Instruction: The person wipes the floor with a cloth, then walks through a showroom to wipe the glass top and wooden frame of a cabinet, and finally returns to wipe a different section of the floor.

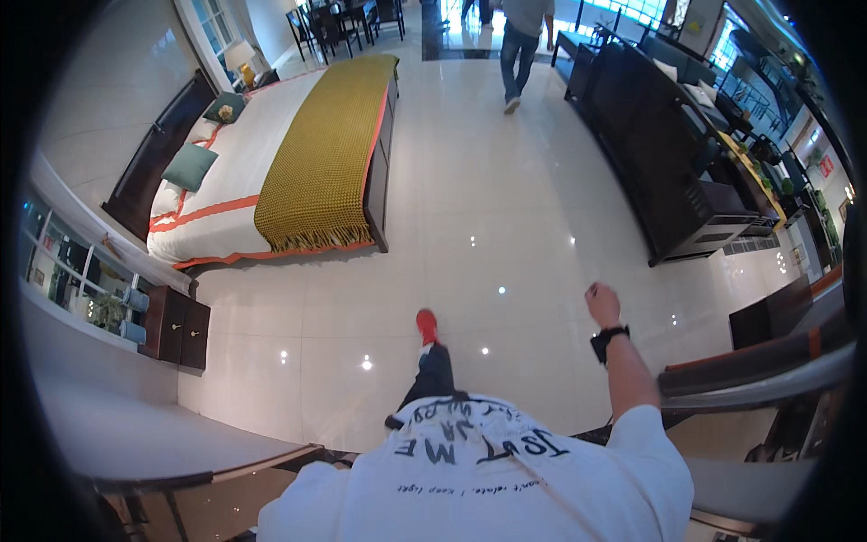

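My right hand (pixel 602 303) hangs over the glossy tiled floor (pixel 501 257), its fingers curled in and no object visible in it. A dark wristwatch (pixel 609 343) is on that wrist. My left hand is out of view; the white sleeve on that side shows at the bottom edge. One red shoe (pixel 427 326) is on the tiles before me, below a dark trouser leg (pixel 433 374). Ahead on the left stands a bed with a fringed olive-yellow throw (pixel 318 162), white bedding with orange bands (pixel 237 156) and green cushions (pixel 190 167).
A person (pixel 521 47) is ahead, near a dark wooden bench-like unit (pixel 630 129) on the right. A small dark cabinet (pixel 184 328) stands by the window at left. Far back are a dining table and chairs (pixel 332 30). Another bed's edge (pixel 745 366) is at right.
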Demonstrator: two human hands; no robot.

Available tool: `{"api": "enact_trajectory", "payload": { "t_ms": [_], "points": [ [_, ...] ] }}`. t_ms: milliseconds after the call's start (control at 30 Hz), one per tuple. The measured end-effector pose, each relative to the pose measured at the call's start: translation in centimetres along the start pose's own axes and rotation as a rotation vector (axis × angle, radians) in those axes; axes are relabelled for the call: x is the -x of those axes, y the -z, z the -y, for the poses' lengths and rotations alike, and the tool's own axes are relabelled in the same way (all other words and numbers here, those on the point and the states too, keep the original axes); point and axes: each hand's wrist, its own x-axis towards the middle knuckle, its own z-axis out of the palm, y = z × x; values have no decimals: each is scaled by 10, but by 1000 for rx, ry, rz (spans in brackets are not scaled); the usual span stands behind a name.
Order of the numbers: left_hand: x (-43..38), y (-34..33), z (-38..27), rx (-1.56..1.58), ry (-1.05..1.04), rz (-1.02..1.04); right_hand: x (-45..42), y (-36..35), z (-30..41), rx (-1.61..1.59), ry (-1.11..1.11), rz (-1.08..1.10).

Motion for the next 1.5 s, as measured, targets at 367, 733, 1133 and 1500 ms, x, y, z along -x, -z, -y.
{"api": "enact_trajectory", "payload": {
  "t_ms": [367, 733, 1133, 1500],
  "points": [
    [-96, 516, -305, -517, -336, -355, -85, -176, 18, 34, -563, 654],
    [-224, 839, -568, 25, -335, -497, -400, -283, 54, 333, -587, 1096],
    [-372, 962, -605, 105, -54, -33, -1209, -119, 377, -81, 124, -76],
    [-437, 1540, -949, 315, -429, -805, -1220, -342, 329, 365, -277, 1183]
  ]
}}
